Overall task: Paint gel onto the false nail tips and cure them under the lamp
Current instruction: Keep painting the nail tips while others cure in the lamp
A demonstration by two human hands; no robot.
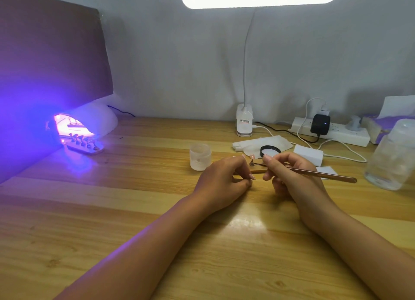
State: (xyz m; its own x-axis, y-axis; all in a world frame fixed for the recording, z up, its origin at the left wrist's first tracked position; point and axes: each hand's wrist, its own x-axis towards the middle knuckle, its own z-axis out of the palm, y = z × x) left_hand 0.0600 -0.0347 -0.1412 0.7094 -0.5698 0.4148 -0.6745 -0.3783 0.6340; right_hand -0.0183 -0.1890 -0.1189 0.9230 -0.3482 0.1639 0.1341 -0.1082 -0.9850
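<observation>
Pale pink false nail tip [252, 157]: stands upright on a little dark peg at the centre of the frame, between the two hands and just beyond their fingertips.
Left hand [224, 178]: rests on the table with its fingers curled, thumb and fingers closed round the near end of a thin brown strip [259, 171] that lies flat below the peg. Whether the peg stands on that strip cannot be told.
Right hand [292, 174]: pinches a long brown-handled brush [323, 175] like a pen. The handle runs off to the right, and the dark bristle end reaches the foot of the peg.
Small frosted open jar [200, 157]: stands just above and left of the left hand.
Black-rimmed round lid [270, 151]: lies just above the right hand, on folded white wipes [251, 143].
White rectangular block [308, 155]: sits right of the lid.
White domed curing lamp [96, 120]: at the left of the frame, glowing violet, with an oval tray of nail tips on pegs [84, 143] at its mouth.
White clip-on desk lamp [244, 122]: base at centre back, with its neck rising to a bright bar at the top.
White power strip [336, 133]: right of the base, carrying a black adapter [320, 124].
Clear plastic bottle [393, 153]: at the right edge.
Pale wooden table [112, 210]: under everything.
</observation>
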